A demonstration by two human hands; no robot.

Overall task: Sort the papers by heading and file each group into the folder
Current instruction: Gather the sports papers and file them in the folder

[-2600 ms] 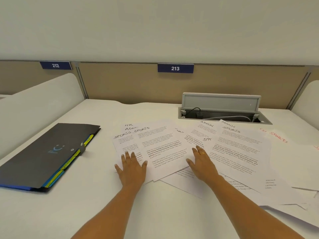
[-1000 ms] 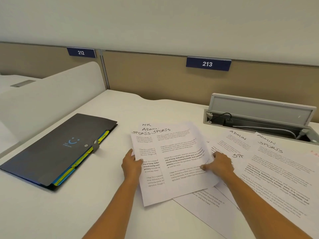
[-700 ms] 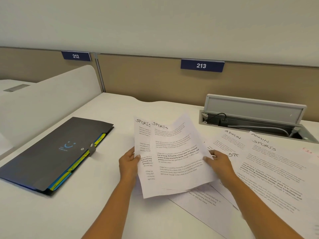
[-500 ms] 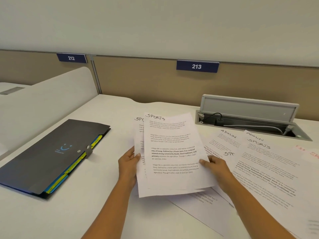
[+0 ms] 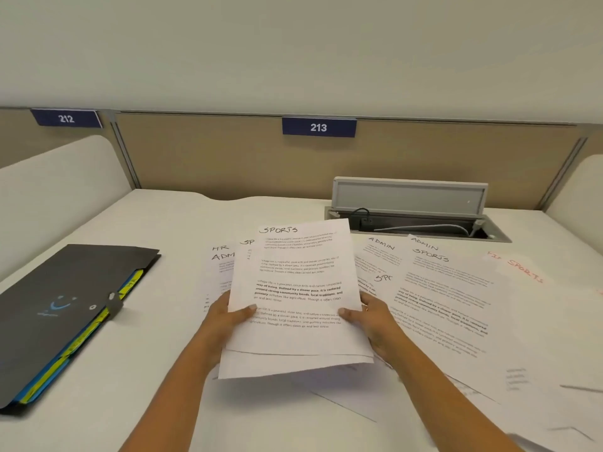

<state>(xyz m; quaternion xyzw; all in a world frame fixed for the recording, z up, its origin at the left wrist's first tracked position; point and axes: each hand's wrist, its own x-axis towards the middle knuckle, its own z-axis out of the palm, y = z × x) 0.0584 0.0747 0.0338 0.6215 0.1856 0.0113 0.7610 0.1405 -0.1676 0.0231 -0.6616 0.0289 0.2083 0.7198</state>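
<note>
1. Gripping the SPORTS sheets (image 5: 300,275) at the lower left edge with the left hand (image 5: 228,316), thumb curled over the printed face, fingers hidden behind.
2. Gripping those sheets at the lower right edge with the right hand (image 5: 368,316), thumb likewise on top.
3. Held between both hands, raised off the desk (image 5: 163,402) and tilted up; at least two sheets, bottom edges staggered.
4. Just beyond the left hand, flat on the desk: an HR/ADMIN sheet (image 5: 222,256), partly hidden by the held sheets.
5. Well left of the left hand: a dark folder (image 5: 65,308), closed, yellow and blue tabs showing along its edge.
6. Right of the right hand and under its wrist: loose papers (image 5: 450,298), overlapping, headed ADMIN and SPORTS.
7. Beyond the right hand, at the back of the desk: an open grey cable tray (image 5: 411,197).
</note>
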